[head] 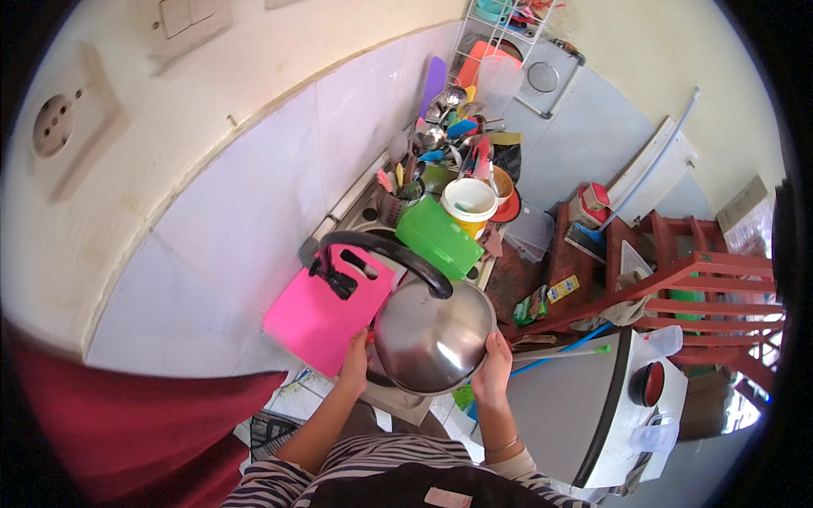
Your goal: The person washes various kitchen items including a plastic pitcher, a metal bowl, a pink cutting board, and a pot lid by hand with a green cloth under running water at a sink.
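Observation:
A round, dome-shaped stainless steel vessel or lid (435,336) is held between my two hands, its shiny convex side facing up. My left hand (356,365) grips its left edge, and my right hand (494,369) grips the right edge. Just above the steel dome arches a black faucet (394,249). To the left lies a pink cutting board (330,305), close beside my left hand. A green plastic container (439,236) stands beyond the dome. The sink beneath is mostly hidden.
Behind the green container are a white bucket (469,200) and crowded utensils (444,136). A tiled wall (254,241) runs along the left. A refrigerator (559,406) stands at right, near red wooden stairs (667,267). A red curtain (140,425) hangs at lower left.

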Available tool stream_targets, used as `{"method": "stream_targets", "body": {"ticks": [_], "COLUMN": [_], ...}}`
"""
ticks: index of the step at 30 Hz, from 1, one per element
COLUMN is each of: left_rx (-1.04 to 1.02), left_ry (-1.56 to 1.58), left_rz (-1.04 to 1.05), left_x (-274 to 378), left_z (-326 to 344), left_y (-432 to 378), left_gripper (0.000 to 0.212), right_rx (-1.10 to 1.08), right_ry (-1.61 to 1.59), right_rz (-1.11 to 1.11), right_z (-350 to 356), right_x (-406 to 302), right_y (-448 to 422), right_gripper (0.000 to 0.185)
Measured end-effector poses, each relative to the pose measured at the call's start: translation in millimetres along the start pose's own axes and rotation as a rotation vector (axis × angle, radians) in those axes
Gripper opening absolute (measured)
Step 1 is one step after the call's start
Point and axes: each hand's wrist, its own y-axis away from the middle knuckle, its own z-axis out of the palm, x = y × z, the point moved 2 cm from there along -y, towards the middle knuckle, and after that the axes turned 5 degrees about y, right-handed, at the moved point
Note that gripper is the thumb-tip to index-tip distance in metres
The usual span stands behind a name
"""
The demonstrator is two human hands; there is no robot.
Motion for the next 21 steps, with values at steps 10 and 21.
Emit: {"method": "stream_targets", "body": {"ticks": [10,21], "left_rx": [-0.538,-1.18], "left_ry": [-0.572,-1.037], "left_rz": [0.591,0.521], "left_x": [73,117], "left_z": [77,155], "left_y": [-38,-73], "left_gripper": [0.037,0.041], "right_rx": [0.121,0.197], "right_ry": [0.297,0.407], "right_rz": [-0.369,-0.362], "right_z": [29,45], "right_x": [13,10], "right_y": [30,27], "right_gripper": [0.031,0.032]}}
